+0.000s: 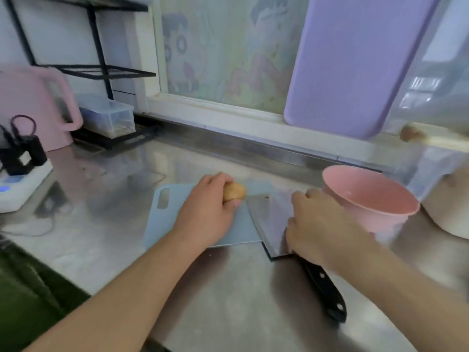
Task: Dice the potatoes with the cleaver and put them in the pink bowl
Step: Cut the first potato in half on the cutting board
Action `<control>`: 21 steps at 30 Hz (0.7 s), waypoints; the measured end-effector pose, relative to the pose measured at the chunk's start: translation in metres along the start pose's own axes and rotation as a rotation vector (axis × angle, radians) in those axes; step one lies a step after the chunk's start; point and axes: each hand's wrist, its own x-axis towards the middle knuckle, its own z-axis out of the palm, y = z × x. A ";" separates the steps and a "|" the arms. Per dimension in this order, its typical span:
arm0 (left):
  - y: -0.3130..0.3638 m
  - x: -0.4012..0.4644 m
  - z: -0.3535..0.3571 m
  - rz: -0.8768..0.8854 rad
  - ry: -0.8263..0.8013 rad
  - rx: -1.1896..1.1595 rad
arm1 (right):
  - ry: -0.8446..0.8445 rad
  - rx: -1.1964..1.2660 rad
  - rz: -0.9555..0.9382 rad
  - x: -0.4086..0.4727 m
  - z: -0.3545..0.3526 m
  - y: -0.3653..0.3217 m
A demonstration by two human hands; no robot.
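A small brown potato [234, 191] sits on the pale blue cutting board [162, 214] at the middle of the steel counter. My left hand [208, 212] grips the potato from its left side. The cleaver [269, 219] lies flat, blade partly over the board's right edge, black handle [326, 293] pointing toward me. My right hand [319, 229] rests on the blade's right side with fingers extended; its palm hides part of the blade. The pink bowl [368, 199] stands just right of that hand and looks empty.
A purple board [355, 64] leans against the window at the back right. A pink jug [33, 107], a black wire rack [101, 72] and a power strip [17, 184] crowd the left. A cream pot [446, 219] sits behind the bowl at the right edge.
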 end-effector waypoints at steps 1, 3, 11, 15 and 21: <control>-0.002 -0.007 -0.001 -0.025 0.007 -0.012 | -0.062 0.029 0.062 -0.007 -0.003 0.001; 0.000 -0.033 -0.008 -0.051 0.009 -0.035 | -0.181 0.053 0.112 -0.031 -0.011 0.000; 0.017 -0.064 -0.034 -0.135 -0.002 -0.070 | -0.223 0.557 0.237 -0.049 -0.015 0.007; 0.012 -0.046 -0.031 -0.183 -0.014 -0.031 | -0.246 1.066 0.364 -0.039 -0.023 0.016; 0.011 -0.013 -0.012 -0.309 0.026 -0.032 | -0.131 1.015 0.260 -0.003 -0.029 0.004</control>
